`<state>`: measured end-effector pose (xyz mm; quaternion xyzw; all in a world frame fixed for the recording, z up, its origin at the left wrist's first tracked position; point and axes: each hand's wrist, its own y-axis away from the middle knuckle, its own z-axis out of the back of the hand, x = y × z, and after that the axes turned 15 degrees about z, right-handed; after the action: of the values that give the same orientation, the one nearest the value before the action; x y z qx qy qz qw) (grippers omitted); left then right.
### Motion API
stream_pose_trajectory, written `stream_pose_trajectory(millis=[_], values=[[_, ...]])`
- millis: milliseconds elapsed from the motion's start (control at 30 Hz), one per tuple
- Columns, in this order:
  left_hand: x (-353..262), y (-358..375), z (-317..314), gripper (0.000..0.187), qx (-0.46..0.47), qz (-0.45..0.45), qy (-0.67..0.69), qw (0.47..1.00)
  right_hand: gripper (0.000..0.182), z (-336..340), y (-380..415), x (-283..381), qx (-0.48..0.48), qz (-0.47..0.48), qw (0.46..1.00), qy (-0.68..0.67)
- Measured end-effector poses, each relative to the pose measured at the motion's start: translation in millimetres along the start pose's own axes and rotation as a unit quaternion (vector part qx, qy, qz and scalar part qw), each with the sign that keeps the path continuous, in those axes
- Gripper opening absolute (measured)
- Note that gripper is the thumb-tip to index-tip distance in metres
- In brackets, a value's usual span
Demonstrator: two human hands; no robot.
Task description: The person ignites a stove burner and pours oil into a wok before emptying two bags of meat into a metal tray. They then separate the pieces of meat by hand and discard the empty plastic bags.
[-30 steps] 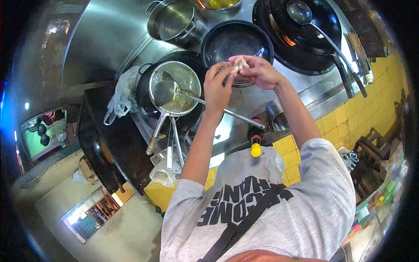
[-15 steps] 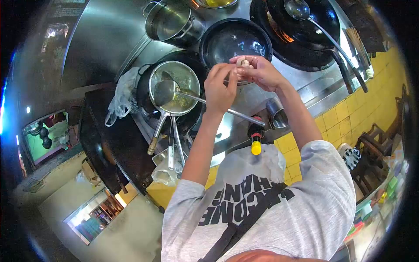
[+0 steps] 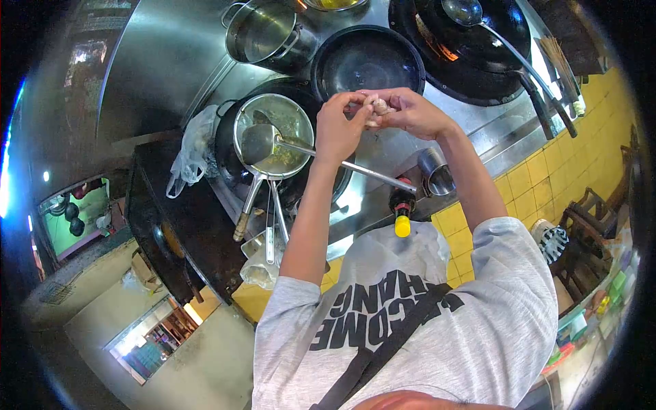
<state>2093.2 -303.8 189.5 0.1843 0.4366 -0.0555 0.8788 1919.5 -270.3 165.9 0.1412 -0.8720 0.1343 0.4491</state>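
My left hand (image 3: 339, 130) and my right hand (image 3: 413, 115) meet just in front of a dark round pan (image 3: 369, 58). Small pale pieces (image 3: 378, 107), perhaps garlic or mushroom, lie between the fingers of both hands. Their exact kind is too small to tell. Left of my hands a strainer (image 3: 294, 116) rests over a black wok, with a metal ladle (image 3: 258, 143) lying in it. The ladle's long handle runs beneath my left wrist towards a bottle with a yellow cap (image 3: 402, 226).
A steel pot (image 3: 263, 34) stands at the back. Black woks (image 3: 471, 82) with another ladle (image 3: 463, 10) are at the back right. A metal cup (image 3: 436, 171) stands near my right forearm. A plastic bag (image 3: 191, 154) lies to the left.
My left hand has shifted slightly left and its fingers have moved around the pale pieces. More of the pieces now shows between the hands. The whole view has shifted slightly.
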Motion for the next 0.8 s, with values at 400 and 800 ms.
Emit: stream_pose_trajectory(millis=[400, 800], values=[[-10.8, 11.2, -1.3, 0.013, 0.0, -0.023, 0.15, 0.988, 0.04, -7.6, 2.0, 12.8, -0.034, -0.024, 0.999, 0.018], [2.6, 6.9, -3.5, 0.013, 0.035, 0.05, 0.312, 0.948, 0.028, -7.5, 7.7, 0.4, -0.081, -0.016, 0.995, 0.049]])
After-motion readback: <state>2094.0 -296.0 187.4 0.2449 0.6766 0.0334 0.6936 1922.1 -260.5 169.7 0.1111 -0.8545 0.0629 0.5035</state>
